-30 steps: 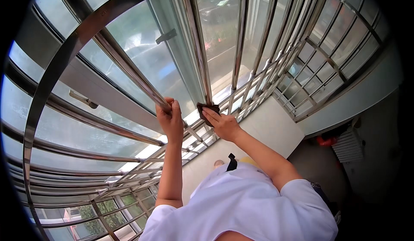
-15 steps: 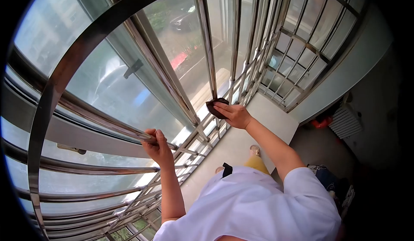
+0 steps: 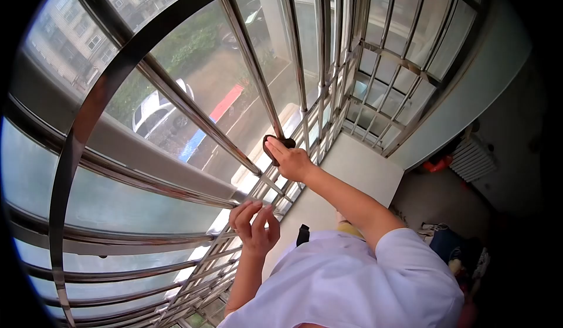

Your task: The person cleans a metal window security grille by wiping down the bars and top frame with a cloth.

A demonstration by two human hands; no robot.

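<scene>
My right hand (image 3: 295,162) presses a dark brown cloth (image 3: 271,151) against the lower end of an upright shiny metal bar (image 3: 253,64). Its fingers lie over the cloth, close to the bar's foot. Lower and to the left, my left hand (image 3: 255,228) is raised with loosely curled, parted fingers. Nothing shows in it. The fingertips are near the lower end of another metal bar (image 3: 170,187); whether they touch it I cannot tell. Both hands are at the lower rails (image 3: 272,187) of the window grille.
A broad curved metal band (image 3: 88,105) crosses the left side. Behind the bars stands a window frame (image 3: 135,152), with a white car (image 3: 161,108) outside. A pale ledge (image 3: 363,166) lies below the grille. A white radiator (image 3: 471,159) and a red object (image 3: 438,165) are at right.
My left hand has let go of the bar it gripped, and its fingers have parted. My right hand and the cloth appear farther left as the view shifted. The car outside shows more clearly.
</scene>
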